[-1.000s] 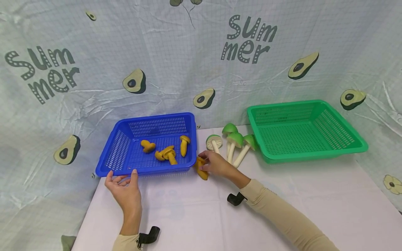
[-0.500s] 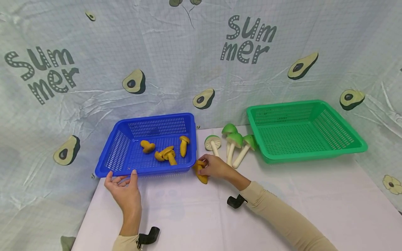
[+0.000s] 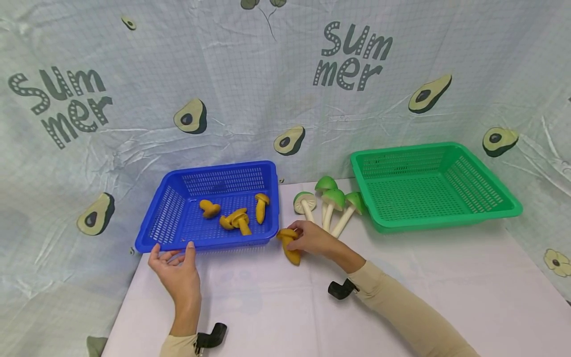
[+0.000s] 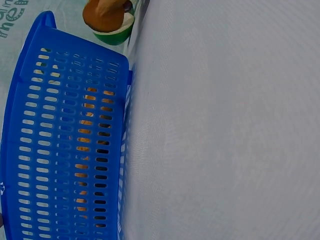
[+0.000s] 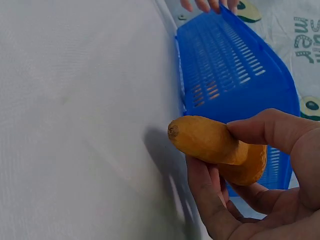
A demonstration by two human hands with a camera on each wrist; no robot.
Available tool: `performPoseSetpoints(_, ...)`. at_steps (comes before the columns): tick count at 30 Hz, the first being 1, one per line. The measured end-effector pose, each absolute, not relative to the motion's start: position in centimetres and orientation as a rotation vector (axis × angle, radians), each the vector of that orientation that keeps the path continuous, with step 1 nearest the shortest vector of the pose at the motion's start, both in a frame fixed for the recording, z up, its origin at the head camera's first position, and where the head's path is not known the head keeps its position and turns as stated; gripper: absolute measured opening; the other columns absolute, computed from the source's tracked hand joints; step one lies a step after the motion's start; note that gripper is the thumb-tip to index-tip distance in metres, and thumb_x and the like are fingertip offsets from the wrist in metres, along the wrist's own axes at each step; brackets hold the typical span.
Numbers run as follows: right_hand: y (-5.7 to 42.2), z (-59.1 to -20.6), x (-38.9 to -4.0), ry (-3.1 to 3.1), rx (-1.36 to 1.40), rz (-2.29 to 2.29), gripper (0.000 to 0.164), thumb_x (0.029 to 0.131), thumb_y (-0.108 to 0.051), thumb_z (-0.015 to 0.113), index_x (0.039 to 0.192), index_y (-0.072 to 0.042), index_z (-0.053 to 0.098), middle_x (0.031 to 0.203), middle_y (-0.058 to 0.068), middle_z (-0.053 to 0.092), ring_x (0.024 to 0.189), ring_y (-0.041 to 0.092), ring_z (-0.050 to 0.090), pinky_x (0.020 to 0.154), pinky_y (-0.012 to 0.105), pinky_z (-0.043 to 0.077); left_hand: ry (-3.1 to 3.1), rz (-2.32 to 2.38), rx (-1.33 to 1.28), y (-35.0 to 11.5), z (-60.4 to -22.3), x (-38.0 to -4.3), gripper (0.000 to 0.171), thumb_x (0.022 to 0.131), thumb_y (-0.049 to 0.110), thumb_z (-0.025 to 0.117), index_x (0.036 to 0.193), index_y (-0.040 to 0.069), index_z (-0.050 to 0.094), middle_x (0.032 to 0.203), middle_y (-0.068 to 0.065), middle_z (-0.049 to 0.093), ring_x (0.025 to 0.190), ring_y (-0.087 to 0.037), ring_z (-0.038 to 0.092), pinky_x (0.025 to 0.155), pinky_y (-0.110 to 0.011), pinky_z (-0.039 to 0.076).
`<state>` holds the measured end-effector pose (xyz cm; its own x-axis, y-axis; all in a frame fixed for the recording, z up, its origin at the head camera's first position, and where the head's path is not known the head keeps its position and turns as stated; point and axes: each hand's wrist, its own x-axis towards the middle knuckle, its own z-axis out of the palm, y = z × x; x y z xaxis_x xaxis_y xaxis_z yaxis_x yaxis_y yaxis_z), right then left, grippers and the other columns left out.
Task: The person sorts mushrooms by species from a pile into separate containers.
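My right hand (image 3: 314,240) pinches an orange-yellow toy mushroom (image 5: 205,140) by its stem, thumb on one side and fingers on the other. In the head view this mushroom is just right of the blue basket's (image 3: 209,244) front corner, cap toward the basket and stem end toward me. My left hand (image 3: 176,267) holds the front rim of the blue basket near its left corner, fingers bent at the edge. Inside that basket lie several orange-yellow mushrooms (image 3: 261,210). Several green-capped mushrooms (image 3: 333,199) with white stems lie behind the right hand.
A green basket (image 3: 446,218) holding nothing stands at the right. Both baskets stand on a white-covered table (image 3: 276,307), in front of a hanging cloth (image 3: 250,74) with avocado prints. A black wrist camera (image 3: 341,289) juts from the right cuff.
My right hand has drawn the orange-yellow mushroom slightly toward me and to the right, away from the blue basket's side. The left hand stays at the basket rim.
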<state>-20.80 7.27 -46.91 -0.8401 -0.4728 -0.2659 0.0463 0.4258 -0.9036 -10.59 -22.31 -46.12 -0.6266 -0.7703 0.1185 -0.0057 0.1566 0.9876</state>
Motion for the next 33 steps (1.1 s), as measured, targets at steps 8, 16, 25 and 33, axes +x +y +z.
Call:
performPoseSetpoints(8,8.4,-45.8,-21.2,2.108,-0.321,-1.545,0.049,0.086,-0.01,0.076,0.13,0.0,0.059,0.111,0.013,0.064,0.093,0.021,0.065,0.078,0.032,0.06,-1.81,-1.523,0.748,-22.2,-45.9,-10.5,0.076,0.096,0.025,0.071,0.154,0.015,0.024,0.109,0.008,0.043,0.09,-0.008,0.048,0.07,-0.012,0.043)
performPoseSetpoints(16,8.8,-44.6,-21.6,2.04,-0.271,-1.65,0.053,0.088,-0.008,0.075,0.136,0.0,0.054,0.119,0.018,0.056,0.097,0.024,0.066,0.079,0.037,0.061,-1.805,-1.531,0.748,-22.1,-45.9,-10.6,0.076,0.096,0.025,0.071,0.154,0.015,0.024,0.109,0.007,0.043,0.09,-0.008,0.048,0.07,-0.012,0.043)
performPoseSetpoints(25,8.7,-42.8,-22.4,2.061,-0.246,-1.715,0.05,0.09,-0.01,0.074,0.134,-0.002,0.052,0.124,0.02,0.056,0.1,0.028,0.067,0.081,0.04,0.061,-1.803,-1.528,0.745,-22.1,-45.9,-10.5,0.076,0.096,0.024,0.072,0.154,0.016,0.024,0.109,0.007,0.043,0.09,-0.009,0.049,0.07,-0.012,0.043)
performPoseSetpoints(33,8.3,-40.9,-23.1,2.092,-0.211,-1.713,0.05,0.09,-0.014,0.076,0.135,-0.009,0.054,0.129,0.016,0.058,0.102,0.027,0.069,0.081,0.038,0.061,-1.804,-1.525,0.746,-22.1,-45.9,-10.6,0.076,0.096,0.025,0.072,0.154,0.016,0.024,0.109,0.008,0.042,0.09,-0.009,0.049,0.07,-0.012,0.043)
